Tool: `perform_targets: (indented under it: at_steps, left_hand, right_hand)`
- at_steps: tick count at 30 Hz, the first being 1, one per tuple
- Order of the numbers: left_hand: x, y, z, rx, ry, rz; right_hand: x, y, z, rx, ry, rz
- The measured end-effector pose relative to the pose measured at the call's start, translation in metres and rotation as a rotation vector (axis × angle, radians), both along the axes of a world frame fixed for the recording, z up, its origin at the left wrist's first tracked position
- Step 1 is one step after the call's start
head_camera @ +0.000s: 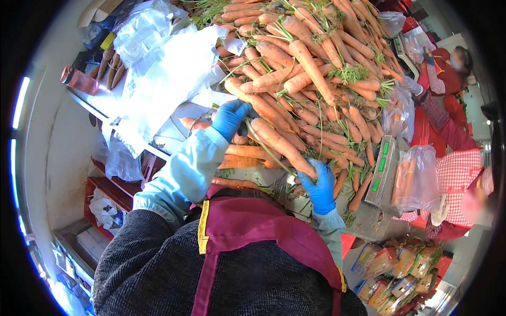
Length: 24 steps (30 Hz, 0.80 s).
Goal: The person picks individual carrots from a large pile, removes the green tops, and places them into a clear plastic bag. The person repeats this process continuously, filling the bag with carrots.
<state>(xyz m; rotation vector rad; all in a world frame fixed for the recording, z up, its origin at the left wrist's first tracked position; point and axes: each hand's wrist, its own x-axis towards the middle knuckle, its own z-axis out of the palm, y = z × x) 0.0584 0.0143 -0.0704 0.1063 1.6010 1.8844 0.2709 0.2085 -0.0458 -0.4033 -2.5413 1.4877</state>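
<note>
A large orange carrot (280,143) is held in front of me, slanting down to the right. My right hand (319,189), in a blue glove, grips its lower end. In a matching glove, my left hand (232,118) has its fingers curled at the carrot's upper end. A small dark object shows under those fingers, too hidden to name, so what they hold is unclear. Along the carrot runs a thin green stalk (269,148). Beyond both hands rises a big heap of carrots (300,75), some with green tops.
White plastic sheeting (170,75) covers the table's left, near a pink bottle (81,80). At right, a scale (381,170) with green displays stands beside a plastic bag of carrots (415,177). Two co-workers are beyond. Packed boxes (399,268) lie lower right.
</note>
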Motion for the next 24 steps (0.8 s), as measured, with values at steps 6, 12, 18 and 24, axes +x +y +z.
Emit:
perform_targets:
  at_steps: [6,12,18,24]
  left_hand:
    - [0.025,0.012,0.015,0.497,-0.249,-0.26]
    - [0.019,0.028,0.009,0.331,-0.3,-0.112]
    - [0.019,0.026,0.006,0.235,-0.458,0.19]
    - [0.017,0.02,0.008,0.201,-0.536,0.216]
  right_hand:
    - [-0.003,-0.007,0.005,-0.574,-0.115,-0.139]
    - [-0.018,-0.007,0.005,-1.006,-0.153,-0.103]
    - [-0.014,-0.007,0.019,-1.195,-0.105,-0.104]
    - [-0.015,-0.003,0.034,-0.997,0.066,-0.026]
